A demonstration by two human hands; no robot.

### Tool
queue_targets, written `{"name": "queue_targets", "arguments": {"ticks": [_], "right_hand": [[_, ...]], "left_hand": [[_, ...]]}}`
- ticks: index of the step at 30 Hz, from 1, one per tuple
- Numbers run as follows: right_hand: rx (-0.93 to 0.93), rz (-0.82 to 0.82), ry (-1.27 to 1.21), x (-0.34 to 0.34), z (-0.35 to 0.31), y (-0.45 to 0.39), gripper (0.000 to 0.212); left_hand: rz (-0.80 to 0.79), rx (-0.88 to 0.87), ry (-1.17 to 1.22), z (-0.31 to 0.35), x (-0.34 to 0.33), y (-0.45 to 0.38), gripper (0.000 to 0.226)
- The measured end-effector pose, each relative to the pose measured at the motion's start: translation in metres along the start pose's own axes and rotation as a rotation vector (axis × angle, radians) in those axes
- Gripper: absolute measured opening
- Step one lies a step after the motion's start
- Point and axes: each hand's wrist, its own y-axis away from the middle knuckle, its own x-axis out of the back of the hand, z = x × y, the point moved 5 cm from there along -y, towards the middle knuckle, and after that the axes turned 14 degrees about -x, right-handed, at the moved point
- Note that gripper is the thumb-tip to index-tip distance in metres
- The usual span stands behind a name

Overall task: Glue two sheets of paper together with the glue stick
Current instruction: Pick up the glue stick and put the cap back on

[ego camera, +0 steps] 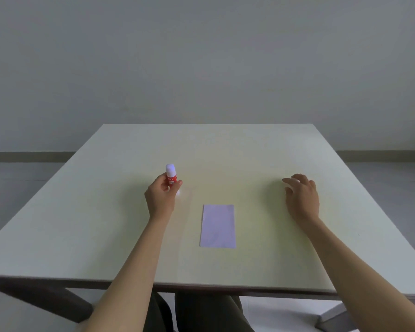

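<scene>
While the left hand (161, 196) is gripping the red glue stick (171, 176) upright, fingers wrapped round its lower body, the stick's base is staying hidden behind them, so whether it is touching the table (225, 149) cannot be told. Its white cap is showing on top; the label is blurring past reading. The right hand (302, 196) is hovering or resting well off to the right, fingers loosely spread and holding nothing. Between the hands, nearer the front edge, a pale lilac paper (217, 226) is lying flat; whether it is one sheet or two stacked cannot be made out. Bare tabletop is lying all around it.
</scene>
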Motion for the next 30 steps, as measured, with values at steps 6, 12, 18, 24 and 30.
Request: {"name": "queue_targets", "arguments": {"ticks": [6, 12, 18, 24, 30], "right_hand": [[-0.026, -0.014, -0.361, 0.010, -0.019, 0.022, 0.026], [-0.040, -0.310, -0.824, 0.012, -0.100, 0.070, 0.017], [0.165, -0.345, -0.779, 0.022, -0.142, 0.096, 0.020], [0.316, -0.246, -0.697, 0.031, -0.146, 0.104, 0.022], [0.459, -0.225, -0.584, 0.038, -0.147, 0.106, 0.023]], "left_hand": [[-0.007, -0.026, 0.094, 0.009, -0.002, 0.004, 0.012], [-0.103, -0.194, 0.150, 0.039, -0.007, 0.011, 0.027], [-0.199, -0.419, 0.075, 0.066, -0.007, 0.022, 0.033], [-0.228, -0.482, 0.045, 0.069, -0.005, 0.029, 0.039], [-0.295, -0.601, -0.059, 0.077, -0.004, 0.033, 0.038]]}}
